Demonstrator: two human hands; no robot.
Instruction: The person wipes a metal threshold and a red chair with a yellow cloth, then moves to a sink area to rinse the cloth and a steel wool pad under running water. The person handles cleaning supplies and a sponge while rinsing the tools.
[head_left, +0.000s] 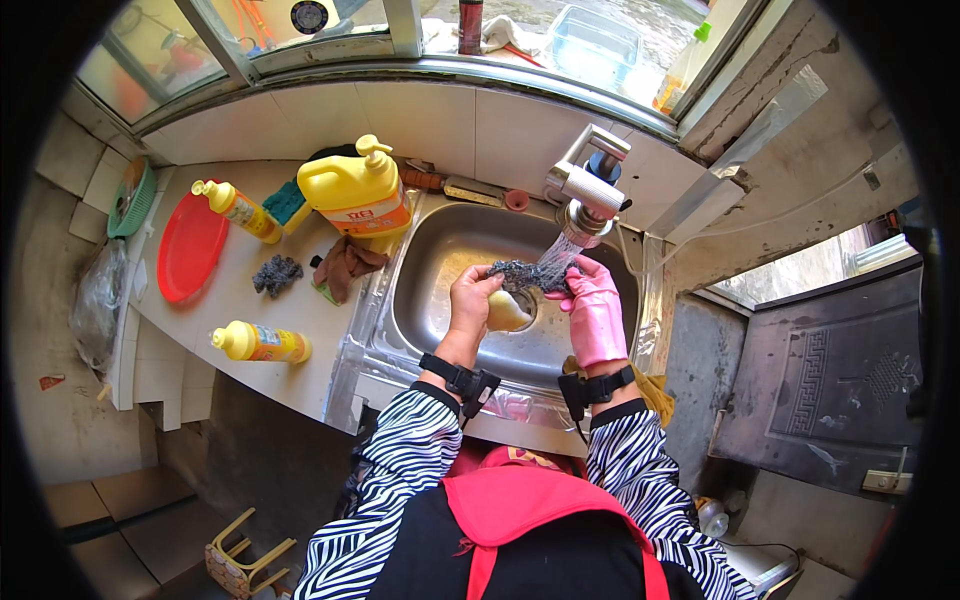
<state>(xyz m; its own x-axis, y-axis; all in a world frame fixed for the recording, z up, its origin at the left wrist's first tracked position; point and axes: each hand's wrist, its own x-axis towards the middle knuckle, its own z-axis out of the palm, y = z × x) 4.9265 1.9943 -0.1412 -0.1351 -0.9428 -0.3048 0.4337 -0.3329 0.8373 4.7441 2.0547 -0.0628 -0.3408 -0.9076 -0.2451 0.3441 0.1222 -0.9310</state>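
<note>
My left hand, bare, and my right hand, in a pink rubber glove, hold a dark steel-wool scourer stretched between them over the sink. Water runs from the metal faucet onto the scourer's right part. Below it, a yellowish sponge or cloth lies in the stainless-steel sink by the drain; its exact kind cannot be told.
Left of the sink stand a large yellow pump jug and a yellow squeeze bottle. Another bottle leans by a red plate. A second scourer and a brown cloth lie on the counter.
</note>
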